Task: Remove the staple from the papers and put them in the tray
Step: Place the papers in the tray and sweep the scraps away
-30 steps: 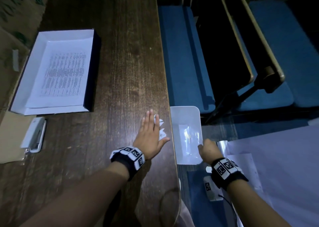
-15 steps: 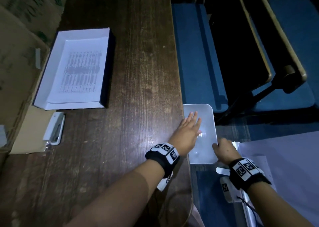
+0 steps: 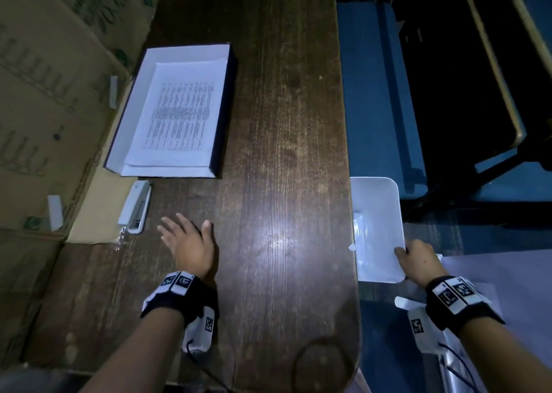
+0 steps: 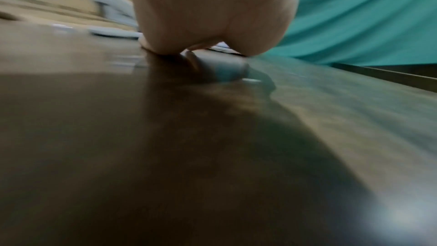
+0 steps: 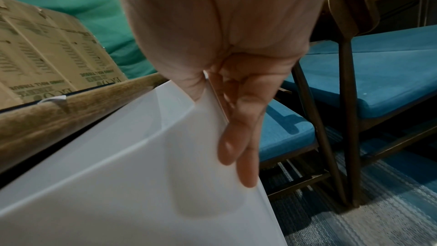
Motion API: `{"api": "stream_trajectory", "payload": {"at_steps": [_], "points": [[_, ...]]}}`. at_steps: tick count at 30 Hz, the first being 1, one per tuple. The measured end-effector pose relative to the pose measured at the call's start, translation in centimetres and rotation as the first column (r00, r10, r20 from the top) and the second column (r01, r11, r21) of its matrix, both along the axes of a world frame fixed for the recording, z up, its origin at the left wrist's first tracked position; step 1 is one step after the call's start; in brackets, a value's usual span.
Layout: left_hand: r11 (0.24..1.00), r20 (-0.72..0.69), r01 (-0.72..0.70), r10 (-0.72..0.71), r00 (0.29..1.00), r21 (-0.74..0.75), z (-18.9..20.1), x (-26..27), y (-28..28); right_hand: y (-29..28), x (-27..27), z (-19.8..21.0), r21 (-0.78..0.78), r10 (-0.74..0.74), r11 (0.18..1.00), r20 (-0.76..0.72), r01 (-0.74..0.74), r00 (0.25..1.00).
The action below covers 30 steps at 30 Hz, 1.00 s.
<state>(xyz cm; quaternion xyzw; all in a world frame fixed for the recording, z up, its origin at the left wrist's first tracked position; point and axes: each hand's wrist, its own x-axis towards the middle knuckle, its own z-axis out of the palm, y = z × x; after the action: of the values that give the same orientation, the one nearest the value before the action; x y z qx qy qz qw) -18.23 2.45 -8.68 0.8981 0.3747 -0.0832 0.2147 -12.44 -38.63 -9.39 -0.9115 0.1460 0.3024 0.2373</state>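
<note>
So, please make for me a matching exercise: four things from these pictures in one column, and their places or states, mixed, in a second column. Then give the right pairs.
1. papers
2. stapler
3. left hand
4. right hand

a. grips the white bin's rim beside the table
b. open, above the table
c. in the tray
d. on the table, just in front of the tray

Pairs: 1-c, 2-d, 3-b, 4-a

The left hand [image 3: 191, 243] hovers low over the desk [image 3: 283, 153], palm down, fingers spread and straight, holding nothing. The right hand [image 3: 418, 261] reaches off the desk edge, thumb and fingers [image 5: 246, 137] pinching a white bin's [image 3: 379, 213] rim.
</note>
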Motion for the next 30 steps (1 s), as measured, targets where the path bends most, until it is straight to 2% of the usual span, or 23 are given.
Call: {"api": "stream_trajectory", "payload": {"at_steps": [4, 7, 10, 17, 20, 22, 24, 26, 30], "points": [[0.967, -0.001, 0.254, -0.254, 0.967, -0.013, 0.1, 1.0, -4.6, 0.0, 0.1, -0.2, 0.018, -0.005, 1.000, 0.002, 0.005, 1.000], [0.878, -0.016, 0.472, -0.475, 0.880, -0.074, 0.3, 1.9, -9.0, 0.0, 0.1, -0.5, 0.012, -0.001, 1.000, 0.007, 0.001, 1.000], [0.764, -0.030, 0.626, -0.637, 0.770, -0.155, 0.6, 3.7, -13.5, 0.1, 0.0, -0.1, 0.017, -0.009, 1.000, 0.002, 0.009, 1.000], [0.491, -0.020, 0.854, -0.869, 0.495, -0.172, 0.6, 7.0, -22.4, 0.3, 0.0, 0.6, 0.028, -0.022, 0.999, -0.007, 0.023, 1.000], [0.403, 0.026, 0.888, -0.908, 0.418, -0.221, 1.1, 6.2, -23.9, 0.3, 0.2, 0.8, 0.036, -0.011, 0.999, -0.008, 0.012, 1.000], [0.406, 0.097, 0.881, -0.894, 0.438, -0.243, 1.7, 4.9, -23.7, 0.4, 0.2, 1.1, 0.031, -0.019, 0.999, -0.020, 0.020, 1.000], [0.468, 0.087, 0.854, -0.863, 0.497, -0.228, 2.1, 2.8, -22.8, 0.2, 0.1, 1.1, 0.025, -0.026, 0.999, -0.028, 0.027, 0.999], [0.503, -0.005, 0.841, -0.859, 0.513, -0.199, 2.2, 0.3, -21.8, 0.1, 0.1, 1.1, 0.029, -0.027, 0.999, -0.029, 0.027, 0.999], [0.490, -0.176, 0.862, -0.867, 0.466, -0.131, 1.4, -3.4, -21.5, -0.1, 0.0, 0.9, 0.047, -0.032, 0.998, -0.029, 0.033, 0.999]]}}
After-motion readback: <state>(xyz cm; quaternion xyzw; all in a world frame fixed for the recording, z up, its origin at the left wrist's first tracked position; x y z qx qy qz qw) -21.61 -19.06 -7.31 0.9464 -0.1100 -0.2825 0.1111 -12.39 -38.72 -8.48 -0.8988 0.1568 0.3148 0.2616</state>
